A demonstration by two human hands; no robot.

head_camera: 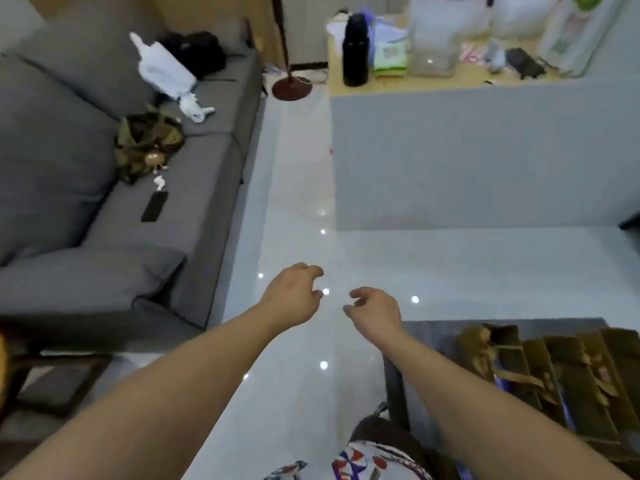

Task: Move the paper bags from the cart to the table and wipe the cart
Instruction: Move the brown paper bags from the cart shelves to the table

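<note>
A person's left hand [294,292] and right hand [375,311] reach forward over a glossy tiled floor [298,188], fingers [317,271] loosely curled and holding nothing. The brown paper bags [554,368] stand packed in a row on a grey cart [429,329] just right of the right forearm, none yet lifted. The tight packing looks the likeliest source of trouble: pulling one bag by its twisted handles could drag or tip its neighbours, and thin handles may tear under load. A dark object with a patterned cloth [374,459] lies at the person's feet, a possible trip point on a shiny floor. To the left runs a grey sofa [104,202] carrying a phone [154,206], a camouflage bag [149,143] and a white plastic bag [166,72]. Beyond a grey panel [485,150], the wooden worktop [450,77] is crowded with a black bottle [355,50] and clear containers [433,39], leaving little room for bags.
</note>
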